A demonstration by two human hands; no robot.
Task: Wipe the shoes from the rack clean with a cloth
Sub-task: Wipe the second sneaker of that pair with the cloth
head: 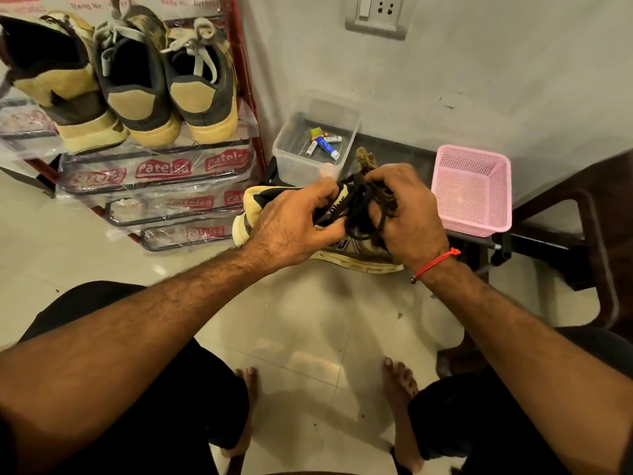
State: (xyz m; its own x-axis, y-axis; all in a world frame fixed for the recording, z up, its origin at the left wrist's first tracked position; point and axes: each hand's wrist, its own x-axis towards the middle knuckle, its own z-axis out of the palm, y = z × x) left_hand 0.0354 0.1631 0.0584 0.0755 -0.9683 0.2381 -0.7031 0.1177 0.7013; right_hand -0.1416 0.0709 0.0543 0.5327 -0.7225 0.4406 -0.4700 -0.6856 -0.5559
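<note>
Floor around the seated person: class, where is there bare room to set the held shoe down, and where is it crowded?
Bare tile lies between the knees, just below the held shoe, and left beside the rack. The wall side is crowded: clear tub, pink basket, dark chair. Both the left hand and right hand grip the shoe.

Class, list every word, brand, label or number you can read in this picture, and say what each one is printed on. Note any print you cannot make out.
"Patelsa": red labels on the clear plastic wrap round the shoe rack's lower shelves, repeated several times.
Red print along the top of the rack: cut off and blurred, unreadable.
Print on the tongue of the shoe held in both hands: too hidden to read.
Labels on the small tubes in the clear box: too small to read.
</note>
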